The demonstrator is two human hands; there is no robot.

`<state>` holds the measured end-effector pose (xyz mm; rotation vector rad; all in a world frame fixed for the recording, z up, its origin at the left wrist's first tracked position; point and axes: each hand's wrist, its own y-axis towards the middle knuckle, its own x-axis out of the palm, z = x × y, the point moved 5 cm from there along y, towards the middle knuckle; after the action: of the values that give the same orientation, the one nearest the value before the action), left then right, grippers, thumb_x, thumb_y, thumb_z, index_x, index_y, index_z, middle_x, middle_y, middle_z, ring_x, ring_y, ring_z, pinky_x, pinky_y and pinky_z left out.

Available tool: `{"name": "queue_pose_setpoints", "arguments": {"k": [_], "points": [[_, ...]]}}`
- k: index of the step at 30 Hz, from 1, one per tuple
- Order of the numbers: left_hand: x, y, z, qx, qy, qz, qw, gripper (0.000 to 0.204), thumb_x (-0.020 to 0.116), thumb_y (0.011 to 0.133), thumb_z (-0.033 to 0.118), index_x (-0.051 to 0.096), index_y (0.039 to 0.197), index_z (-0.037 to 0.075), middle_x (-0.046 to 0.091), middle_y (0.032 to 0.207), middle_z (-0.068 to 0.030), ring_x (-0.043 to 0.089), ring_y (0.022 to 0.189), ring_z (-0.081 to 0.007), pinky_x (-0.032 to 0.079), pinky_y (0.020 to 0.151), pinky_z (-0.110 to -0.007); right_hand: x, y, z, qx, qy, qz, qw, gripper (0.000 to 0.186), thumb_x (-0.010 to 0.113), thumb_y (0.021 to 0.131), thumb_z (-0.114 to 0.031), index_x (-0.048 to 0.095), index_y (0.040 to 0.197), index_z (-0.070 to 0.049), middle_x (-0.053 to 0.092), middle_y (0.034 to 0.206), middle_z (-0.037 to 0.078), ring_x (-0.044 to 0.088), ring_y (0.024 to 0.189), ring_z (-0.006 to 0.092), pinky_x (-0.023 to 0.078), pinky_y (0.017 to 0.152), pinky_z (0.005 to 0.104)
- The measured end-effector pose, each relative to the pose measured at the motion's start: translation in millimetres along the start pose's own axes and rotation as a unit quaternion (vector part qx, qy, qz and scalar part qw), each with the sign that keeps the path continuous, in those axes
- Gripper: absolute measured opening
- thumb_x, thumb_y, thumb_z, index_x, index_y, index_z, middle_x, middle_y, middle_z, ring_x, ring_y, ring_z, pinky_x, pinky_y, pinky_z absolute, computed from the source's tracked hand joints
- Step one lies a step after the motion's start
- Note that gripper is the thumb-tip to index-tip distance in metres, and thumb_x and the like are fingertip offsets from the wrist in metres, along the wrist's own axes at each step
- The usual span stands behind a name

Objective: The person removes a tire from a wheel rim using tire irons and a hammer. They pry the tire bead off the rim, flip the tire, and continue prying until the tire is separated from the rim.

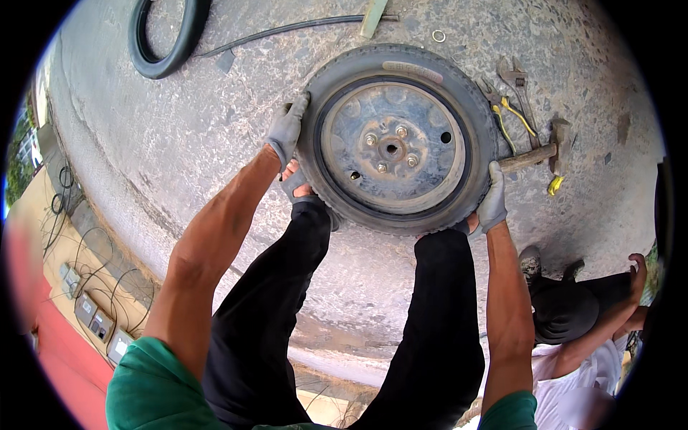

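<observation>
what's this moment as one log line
left hand: on left side of wheel | right hand: on its lower right | hammer, pliers, wrench: right of wheel | black rubber ring: upper left

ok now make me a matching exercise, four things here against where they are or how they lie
Things
1. round steel wheel with a black rubber tyre
2. wooden-handled metal hammer
3. yellow-handled metal pliers
4. loose black rubber ring

Place or state
a. lying with handles spread
b. upper left, cut off by the picture's edge
c. between the grey-gloved left hand and right hand
d. lying with its head toward the right

Pairs: 1-c, 2-d, 3-a, 4-b
</observation>
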<state>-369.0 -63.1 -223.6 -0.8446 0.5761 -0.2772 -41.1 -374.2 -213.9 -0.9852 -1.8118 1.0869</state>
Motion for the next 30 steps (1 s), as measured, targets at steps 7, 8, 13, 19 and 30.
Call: {"name": "queue_pose_setpoints", "arguments": {"k": [7, 8, 13, 19, 30], "points": [[-11.7, 20.9, 19.9, 0.060, 0.152, -0.013, 0.987, 0.061, 0.062, 0.094, 0.051, 0.064, 0.120, -0.004, 0.070, 0.109, -0.0164, 0.065, 0.102, -0.0230, 0.049, 0.089, -0.032, 11.7, -16.3, -39.2, -0.178, -0.613, 0.142, 0.757, 0.057, 0.048, 0.099, -0.046, 0.058, 0.127, 0.003, 0.061, 0.117, 0.029, 0.058, 0.110, 0.0441, 0.045, 0.094, 0.0467], [-13.8, 25.1, 30.0, 0.085, 0.178, -0.015, 0.980, 0.059, 0.062, 0.094, 0.050, 0.065, 0.120, -0.003, 0.071, 0.108, -0.0166, 0.066, 0.102, -0.0240, 0.050, 0.089, -0.032, 15.2, -20.2, -40.7, -0.178, -0.622, 0.152, 0.747, 0.057, 0.050, 0.099, -0.047, 0.059, 0.126, 0.003, 0.062, 0.114, 0.029, 0.059, 0.107, 0.0455, 0.046, 0.092, 0.0479], [-27.3, 54.2, 116.6, 0.281, 0.454, 0.113, 0.838, 0.062, 0.064, 0.087, 0.033, 0.050, 0.141, 0.006, 0.050, 0.143, -0.0204, 0.051, 0.129, -0.0383, 0.042, 0.107, -0.042, 7.7, -18.6, -38.1, -0.172, -0.563, 0.140, 0.796, 0.057, 0.055, 0.097, -0.046, 0.060, 0.123, 0.004, 0.063, 0.105, 0.025, 0.062, 0.096, 0.0327, 0.048, 0.085, 0.0416], [-44.7, 127.2, 130.8, 0.318, 0.598, 0.101, 0.729, 0.061, 0.065, 0.084, 0.025, 0.050, 0.142, 0.020, 0.048, 0.146, -0.0167, 0.051, 0.128, -0.0379, 0.044, 0.105, -0.046, -2.7, -5.5, -32.6, -0.174, -0.497, 0.119, 0.842, 0.056, 0.060, 0.097, -0.041, 0.057, 0.130, 0.004, 0.059, 0.117, 0.015, 0.058, 0.091, 0.0186, 0.049, 0.079, 0.0321], [-74.6, 114.1, 120.2, 0.195, 0.617, -0.045, 0.761, 0.021, 0.064, 0.085, 0.022, 0.063, 0.098, 0.007, 0.066, 0.083, -0.0161, 0.065, 0.075, -0.0306, 0.051, 0.072, -0.040, -20.5, -11.1, -34.6, -0.180, -0.501, 0.114, 0.839, 0.060, 0.063, 0.094, -0.036, 0.053, 0.134, 0.008, 0.061, 0.124, 0.023, 0.058, 0.119, 0.0290, 0.045, 0.100, 0.0368]]}}
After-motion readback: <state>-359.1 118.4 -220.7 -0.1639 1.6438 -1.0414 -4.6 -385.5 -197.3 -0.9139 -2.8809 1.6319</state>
